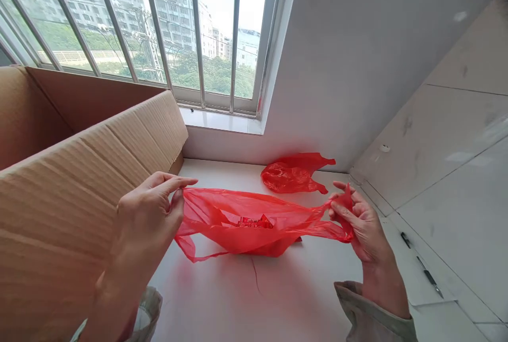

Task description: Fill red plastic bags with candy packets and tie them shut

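A thin red plastic bag (254, 241) is stretched sideways between my two hands above the white tabletop (222, 299). My left hand (153, 207) pinches its left edge between thumb and fingers, with the index finger pointing right. On the other side, my right hand (355, 215) has its fingers closed on the bag's gathered handle. Through the bag's mouth some small red printed packets (254, 222) show; what else lies inside is hidden. One loose handle loop hangs down at the left.
A large open cardboard box (91, 156) stands close on the left, beside my left forearm. Another red plastic bag (293, 172) lies crumpled at the back against the wall. A pen (431, 277) and its black cap (405, 240) lie at the right. Behind is a barred window (198, 40).
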Motion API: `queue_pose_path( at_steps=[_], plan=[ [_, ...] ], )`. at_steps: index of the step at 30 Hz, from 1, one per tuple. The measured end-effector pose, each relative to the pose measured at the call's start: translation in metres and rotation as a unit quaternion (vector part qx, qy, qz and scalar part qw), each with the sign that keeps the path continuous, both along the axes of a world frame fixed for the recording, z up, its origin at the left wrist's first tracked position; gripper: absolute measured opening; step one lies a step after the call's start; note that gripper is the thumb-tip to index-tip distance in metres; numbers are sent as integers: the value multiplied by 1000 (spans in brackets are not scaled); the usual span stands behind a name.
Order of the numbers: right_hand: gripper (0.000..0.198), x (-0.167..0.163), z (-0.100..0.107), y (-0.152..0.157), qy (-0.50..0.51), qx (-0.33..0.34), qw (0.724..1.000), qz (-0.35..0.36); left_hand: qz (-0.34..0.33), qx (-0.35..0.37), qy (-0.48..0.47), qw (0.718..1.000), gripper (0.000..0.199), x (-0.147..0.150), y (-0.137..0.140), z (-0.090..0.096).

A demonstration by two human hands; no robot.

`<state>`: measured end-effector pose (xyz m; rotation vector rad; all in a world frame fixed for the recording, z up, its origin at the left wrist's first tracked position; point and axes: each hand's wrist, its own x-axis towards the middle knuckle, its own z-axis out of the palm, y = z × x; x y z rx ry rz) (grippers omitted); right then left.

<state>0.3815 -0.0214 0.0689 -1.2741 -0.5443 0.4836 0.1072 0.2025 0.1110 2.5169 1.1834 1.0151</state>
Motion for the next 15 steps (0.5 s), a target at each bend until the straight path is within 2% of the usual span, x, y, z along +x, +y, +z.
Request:
queue_pose_path(
  at_steps=[2, 4, 6, 9, 12, 15],
  plan=[
    [50, -2, 2, -1, 12, 8, 1000, -1, -27, -37, 85, 995, 51, -3, 4, -8],
    [49, -3, 4, -2, 16, 5, 1000, 2, -74, -77, 132, 985, 74, -5, 7, -16],
    [48, -5, 6, -4, 11, 0, 1000, 14, -91, -104, 148, 979, 79, -3, 9, -21],
    [45, -8, 10, -7, -4, -11, 1000, 28, -53, -87, 183, 978, 69, 2, 12, -21],
    [43, -11, 13, -10, -12, -9, 1000, 9, -36, -64, 209, 975, 49, 6, 15, -17],
    [37, -12, 14, -11, -28, 5, 999, -34, -44, -99, 173, 979, 31, 7, 15, -12]
  ],
)
